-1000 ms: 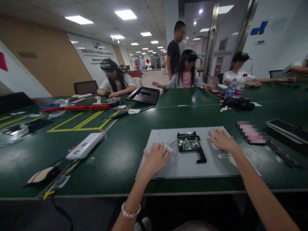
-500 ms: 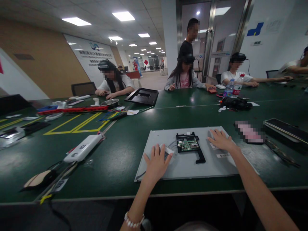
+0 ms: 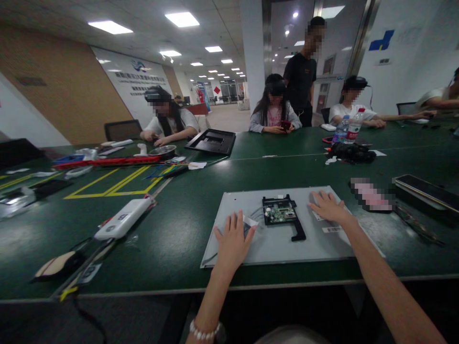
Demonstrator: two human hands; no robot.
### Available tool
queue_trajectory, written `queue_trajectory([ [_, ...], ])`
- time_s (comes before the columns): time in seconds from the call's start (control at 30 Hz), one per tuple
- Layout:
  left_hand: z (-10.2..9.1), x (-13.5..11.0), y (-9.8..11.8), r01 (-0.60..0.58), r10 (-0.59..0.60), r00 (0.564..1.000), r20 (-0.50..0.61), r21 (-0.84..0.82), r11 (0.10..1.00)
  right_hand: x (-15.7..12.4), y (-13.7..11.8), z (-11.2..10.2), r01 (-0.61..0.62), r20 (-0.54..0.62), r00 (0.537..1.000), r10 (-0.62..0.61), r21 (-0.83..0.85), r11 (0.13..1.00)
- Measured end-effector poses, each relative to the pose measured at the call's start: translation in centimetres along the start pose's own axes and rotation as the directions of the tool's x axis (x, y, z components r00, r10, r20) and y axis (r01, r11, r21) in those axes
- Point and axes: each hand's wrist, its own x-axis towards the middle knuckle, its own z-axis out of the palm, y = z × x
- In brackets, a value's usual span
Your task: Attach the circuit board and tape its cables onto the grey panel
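Observation:
A grey flat display panel lies back side up on the green table before me. At its middle sits a black plastic bracket around a green circuit board, with thin cables running left from it. My left hand rests palm down on the panel's left part, fingers spread, next to a pale tape or film flap that it partly hides. Flat on the upper right part is my right hand, fingers apart, close to a barcode label. Neither hand grips anything.
Left of the panel lie a white power strip and a computer mouse. To the right are a phone and a dark slab-like device. A black monitor housing and bottles stand farther back; several people are across the table.
My hands and the panel stay practically in place. Across the table, the standing person has stepped to the right, and the seated person in the middle now holds a red object in both hands.

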Motion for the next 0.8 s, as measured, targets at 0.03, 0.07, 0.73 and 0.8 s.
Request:
queue_trajectory([
  [0.03,0.0,0.0,0.0,0.002,-0.002,1.000,-0.001,0.004,1.000,0.0,-0.1,-0.1,-0.011,0.010,1.000,0.012,-0.021,1.000],
  [0.07,0.0,-0.1,0.0,0.002,-0.002,1.000,-0.004,0.008,1.000,-0.1,-0.2,-0.2,-0.020,0.019,1.000,0.020,-0.035,0.999],
  [0.73,-3.0,1.7,-7.3,0.179,-0.208,0.971,-0.115,-0.224,0.958,-0.5,-0.3,-0.5,-0.017,0.059,0.998,0.021,-0.057,0.998],
  [0.8,-4.3,2.8,-10.9,0.261,-0.290,0.935,-0.203,-0.157,0.953,-0.5,-0.3,-0.5,-0.020,0.059,0.998,0.023,-0.057,0.998],
])
